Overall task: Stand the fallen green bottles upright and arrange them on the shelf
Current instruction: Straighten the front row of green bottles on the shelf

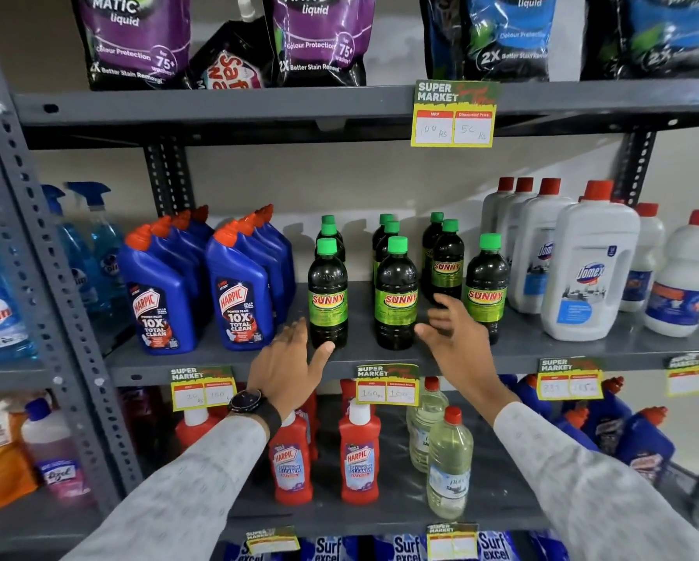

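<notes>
Several dark green Sunny bottles with green caps stand upright in rows on the grey middle shelf. The front ones are a left bottle, a middle bottle and a right bottle, with more behind them. None lies on its side. My left hand, with a watch on the wrist, hovers open in front of the left bottle's base, thumb close to it. My right hand is open with fingers spread between the middle and right front bottles, holding nothing.
Blue Harpic bottles stand left of the green ones and white Domex bottles to the right. Red Harpic bottles and clear bottles fill the shelf below. Detergent pouches sit on the shelf above. Price tags hang on the shelf edges.
</notes>
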Tool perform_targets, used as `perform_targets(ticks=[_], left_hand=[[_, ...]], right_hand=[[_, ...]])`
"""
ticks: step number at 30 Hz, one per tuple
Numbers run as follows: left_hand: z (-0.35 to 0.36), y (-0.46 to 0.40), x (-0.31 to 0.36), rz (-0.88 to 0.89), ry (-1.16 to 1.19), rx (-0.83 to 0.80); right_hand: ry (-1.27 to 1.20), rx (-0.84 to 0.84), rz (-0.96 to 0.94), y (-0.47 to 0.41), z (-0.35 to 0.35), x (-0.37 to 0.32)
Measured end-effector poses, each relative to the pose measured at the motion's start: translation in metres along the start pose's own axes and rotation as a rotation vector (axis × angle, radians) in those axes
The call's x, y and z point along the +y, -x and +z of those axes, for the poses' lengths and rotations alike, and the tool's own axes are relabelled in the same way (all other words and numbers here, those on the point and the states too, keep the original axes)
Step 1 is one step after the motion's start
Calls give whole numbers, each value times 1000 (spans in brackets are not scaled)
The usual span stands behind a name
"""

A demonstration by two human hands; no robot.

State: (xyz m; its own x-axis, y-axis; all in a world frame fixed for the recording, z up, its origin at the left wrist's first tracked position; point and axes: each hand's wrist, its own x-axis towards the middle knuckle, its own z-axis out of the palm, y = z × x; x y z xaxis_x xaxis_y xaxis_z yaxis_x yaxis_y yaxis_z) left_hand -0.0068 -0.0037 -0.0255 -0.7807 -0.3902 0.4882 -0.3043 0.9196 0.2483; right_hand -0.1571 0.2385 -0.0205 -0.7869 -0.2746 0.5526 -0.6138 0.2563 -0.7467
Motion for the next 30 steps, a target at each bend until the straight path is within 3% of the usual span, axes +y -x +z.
perform_targets(ticks=[3, 6, 13, 30], left_hand=[[9, 6, 0, 56, -144, -48], [12, 6, 2, 47, -216, -41], [12, 9, 5, 26, -225, -49], [12, 7, 4, 14, -207, -66]], right_hand=[[90, 323, -117, 9, -24, 15], [113, 485, -69, 3, -49, 32], [146, 153, 187, -30, -74, 54], [107, 72, 156, -26, -62, 53]])
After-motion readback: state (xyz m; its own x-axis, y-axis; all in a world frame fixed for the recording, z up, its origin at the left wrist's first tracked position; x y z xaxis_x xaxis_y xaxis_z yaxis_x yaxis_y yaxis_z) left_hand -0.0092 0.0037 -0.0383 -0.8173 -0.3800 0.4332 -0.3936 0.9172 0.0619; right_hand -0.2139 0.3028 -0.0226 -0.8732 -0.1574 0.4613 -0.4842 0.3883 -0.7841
